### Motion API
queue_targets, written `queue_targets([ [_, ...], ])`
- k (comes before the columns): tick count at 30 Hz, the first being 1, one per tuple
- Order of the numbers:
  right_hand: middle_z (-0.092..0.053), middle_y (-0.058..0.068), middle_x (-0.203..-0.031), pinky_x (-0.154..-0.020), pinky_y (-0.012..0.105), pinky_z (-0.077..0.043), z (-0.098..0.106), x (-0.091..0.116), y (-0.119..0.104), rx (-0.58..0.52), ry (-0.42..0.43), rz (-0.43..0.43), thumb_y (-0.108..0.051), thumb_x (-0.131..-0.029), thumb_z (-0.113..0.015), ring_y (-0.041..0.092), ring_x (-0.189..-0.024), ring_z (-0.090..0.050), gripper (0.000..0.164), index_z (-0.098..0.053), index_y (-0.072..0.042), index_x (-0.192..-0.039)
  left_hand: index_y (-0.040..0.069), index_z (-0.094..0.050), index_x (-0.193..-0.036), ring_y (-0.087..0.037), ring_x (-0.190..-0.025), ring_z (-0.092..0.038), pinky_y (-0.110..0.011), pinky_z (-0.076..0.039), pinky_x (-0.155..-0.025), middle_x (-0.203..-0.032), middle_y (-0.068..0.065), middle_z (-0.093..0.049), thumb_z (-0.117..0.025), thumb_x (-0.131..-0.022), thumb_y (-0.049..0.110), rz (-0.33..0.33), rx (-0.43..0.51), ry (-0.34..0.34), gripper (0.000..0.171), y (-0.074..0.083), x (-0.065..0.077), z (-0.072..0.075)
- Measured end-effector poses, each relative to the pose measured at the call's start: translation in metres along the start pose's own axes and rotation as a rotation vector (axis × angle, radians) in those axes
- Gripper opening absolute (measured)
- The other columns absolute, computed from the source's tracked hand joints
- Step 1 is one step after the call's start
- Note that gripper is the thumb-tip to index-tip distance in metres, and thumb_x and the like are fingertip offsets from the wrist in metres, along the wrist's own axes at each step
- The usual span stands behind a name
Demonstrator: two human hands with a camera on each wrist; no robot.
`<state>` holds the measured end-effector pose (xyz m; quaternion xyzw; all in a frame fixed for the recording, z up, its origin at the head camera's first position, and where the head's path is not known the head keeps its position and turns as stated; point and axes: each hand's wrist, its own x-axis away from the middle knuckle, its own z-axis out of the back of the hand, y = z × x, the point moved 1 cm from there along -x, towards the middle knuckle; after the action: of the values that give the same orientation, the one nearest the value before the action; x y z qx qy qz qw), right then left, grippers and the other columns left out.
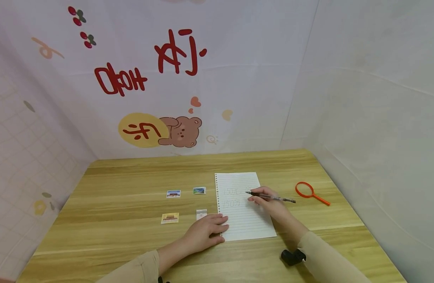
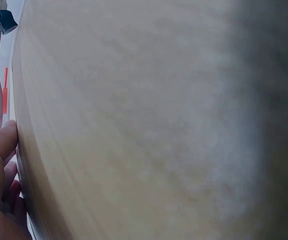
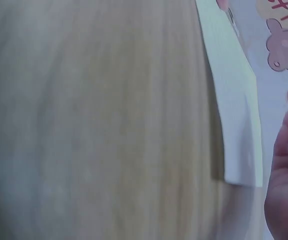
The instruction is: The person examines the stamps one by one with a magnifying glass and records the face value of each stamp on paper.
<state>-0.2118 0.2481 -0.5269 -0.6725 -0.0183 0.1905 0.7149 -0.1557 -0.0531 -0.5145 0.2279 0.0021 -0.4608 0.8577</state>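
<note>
A lined sheet of paper [image 1: 243, 226] with punched holes down its left edge lies on the wooden table, bearing two short lines of handwriting. My right hand [image 1: 270, 202] pinches a pen [image 1: 285, 200], its tip at the upper line of writing. The fingers of my left hand [image 1: 204, 232] lie spread over the sheet's lower left edge. Just above that hand is a small grey-and-white picture card [image 1: 201, 212], partly covered by it. In the right wrist view, the paper [image 3: 229, 100] and right hand [image 3: 286, 185] show at the edge; the pen's grip is out of sight.
Left of the paper lie three more picture cards: one yellow [image 1: 170, 218], one with a red building [image 1: 173, 193], one green-blue landscape [image 1: 199, 190]. An orange-red magnifying glass [image 1: 316, 195] lies to the right. White printed curtains [image 1: 238, 86] enclose the table [image 1: 125, 220].
</note>
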Motion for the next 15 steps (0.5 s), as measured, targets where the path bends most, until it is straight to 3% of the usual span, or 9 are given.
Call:
queue_targets([
  [7,-0.055,0.042,-0.121,-0.089,0.030,-0.054,0.012,0.006,-0.003,-0.054,-0.100,0.044,0.011,-0.098,-0.050,0.024,-0.110,-0.066,0.034,-0.046,0.020,-0.131,0.010,-0.068,-0.129,-0.025,-0.133,-0.048,-0.042,-0.040,-0.108,-0.140,-0.006,-0.057,-0.073,-0.091,0.029,-0.016,-0.010,0.018,0.042,0.000,0.001,-0.001],
  [15,-0.041,0.051,-0.126,-0.091,0.032,-0.053,0.012,0.004,-0.010,-0.114,-0.208,0.077,0.015,-0.099,-0.043,0.024,-0.109,-0.066,0.039,-0.036,0.027,-0.135,0.011,-0.067,-0.130,-0.024,-0.135,-0.047,-0.041,-0.039,-0.109,-0.142,-0.005,-0.056,-0.071,-0.093,0.030,-0.002,-0.010,-0.003,0.042,0.001,0.000,0.000],
])
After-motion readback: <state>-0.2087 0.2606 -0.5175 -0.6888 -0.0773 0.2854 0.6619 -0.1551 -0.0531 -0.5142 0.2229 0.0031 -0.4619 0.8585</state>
